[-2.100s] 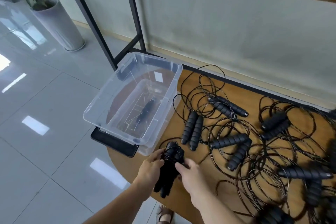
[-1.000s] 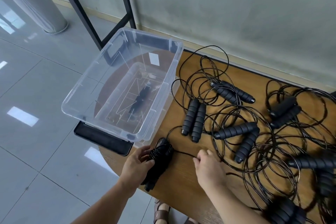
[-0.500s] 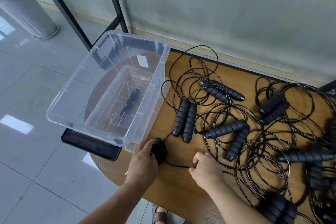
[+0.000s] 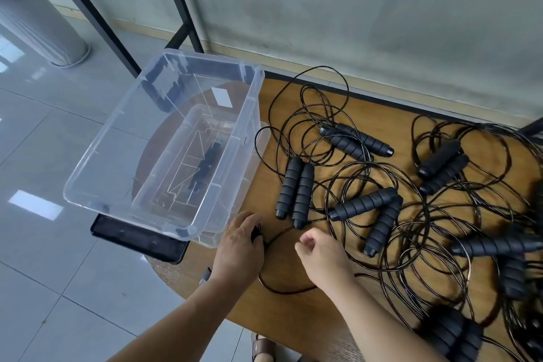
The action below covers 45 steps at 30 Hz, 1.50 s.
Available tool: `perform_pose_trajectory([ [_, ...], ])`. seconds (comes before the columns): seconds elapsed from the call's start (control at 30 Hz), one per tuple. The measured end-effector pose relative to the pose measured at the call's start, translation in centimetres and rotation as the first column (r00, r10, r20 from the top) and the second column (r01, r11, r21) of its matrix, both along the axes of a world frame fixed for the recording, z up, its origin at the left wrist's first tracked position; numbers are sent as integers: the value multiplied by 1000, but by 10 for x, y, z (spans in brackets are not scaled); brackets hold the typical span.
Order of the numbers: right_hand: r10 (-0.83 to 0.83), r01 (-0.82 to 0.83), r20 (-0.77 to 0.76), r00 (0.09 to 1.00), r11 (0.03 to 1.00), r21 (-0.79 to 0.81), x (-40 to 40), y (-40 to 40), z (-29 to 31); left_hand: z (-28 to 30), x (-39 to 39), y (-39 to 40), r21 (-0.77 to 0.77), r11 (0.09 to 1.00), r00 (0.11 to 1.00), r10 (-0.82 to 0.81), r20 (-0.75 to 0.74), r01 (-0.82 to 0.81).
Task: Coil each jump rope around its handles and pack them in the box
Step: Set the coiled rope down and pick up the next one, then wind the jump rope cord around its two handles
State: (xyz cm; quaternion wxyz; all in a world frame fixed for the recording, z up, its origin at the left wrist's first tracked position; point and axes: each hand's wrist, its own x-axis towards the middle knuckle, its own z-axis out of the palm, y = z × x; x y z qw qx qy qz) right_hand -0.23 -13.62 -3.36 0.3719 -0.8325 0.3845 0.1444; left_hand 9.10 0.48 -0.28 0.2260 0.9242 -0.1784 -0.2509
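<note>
My left hand (image 4: 239, 247) grips a black jump rope bundle (image 4: 256, 236) at the near left of the wooden table (image 4: 293, 329), and covers nearly all of it. A slack loop of its cord (image 4: 282, 291) runs from under that hand to beneath my right hand (image 4: 321, 256), whose fingers are curled around the cord. The clear plastic box (image 4: 249, 126) stands just beyond my left hand, overhanging the table's left edge. A dark shape (image 4: 205, 167) shows through its bottom. Several uncoiled ropes with black foam handles (image 4: 293, 194) lie tangled to the right.
A black tray (image 4: 138, 239) sticks out under the box's near end. More handle pairs (image 4: 367, 211) (image 4: 443, 167) and loops of cord cover the table's right half. Black metal frame legs (image 4: 182, 9) and a grey planter (image 4: 35, 17) stand on the tiled floor behind.
My left hand has turned over the bundle, which was plainly visible and is now nearly hidden. The cord between my hands has gone from taut to a slack loop. The view shifted slightly.
</note>
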Motion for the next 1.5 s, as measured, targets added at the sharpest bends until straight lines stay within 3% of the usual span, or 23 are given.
perform_pose_trajectory([
  [0.13, -94, 103, 116, 989, 992, -73, 15, -4, 13, 7, 7, -27, -44, 997, 997, -64, 33, 65],
  [0.27, -162, 185, 192, 968, 977, -110, 35, -12, 21, 7, 29, -66, -106, 990, 988, 74, -137, -89],
  [0.43, -156, 161, 106, 982, 986, -48, 66, -18, 21, -1, 53, -100, -64, 960, 913, 237, -332, -273],
  [0.53, -273, 273, -24, 962, 961, 29, 77, -23, 15, -9, 57, -106, -61, 949, 879, 262, -398, -310],
  [0.7, -497, 492, -39, 867, 840, 230, 73, -26, 17, -15, 58, -106, -58, 888, 745, 346, -570, -456],
  [0.87, -536, 492, 114, 836, 826, 276, 58, -15, 39, 2, 55, -95, -78, 789, 532, 334, -778, -609],
  [1.0, -571, 444, 238, 786, 789, 425, 38, -15, 72, 36, 54, -89, -165, 769, 441, 164, -882, -617],
  [1.1, -601, 385, 341, 723, 760, 525, 26, -18, 114, 78, 54, -92, -272, 782, 499, 58, -865, -561],
  [1.27, -612, 338, 445, 654, 762, 552, 15, -29, 183, 158, 47, -104, -454, 806, 668, -100, -737, -380],
  [1.5, -561, 205, 566, 604, 796, 569, -5, -50, 277, 264, 31, -113, -620, 749, 743, -273, -612, -235],
])
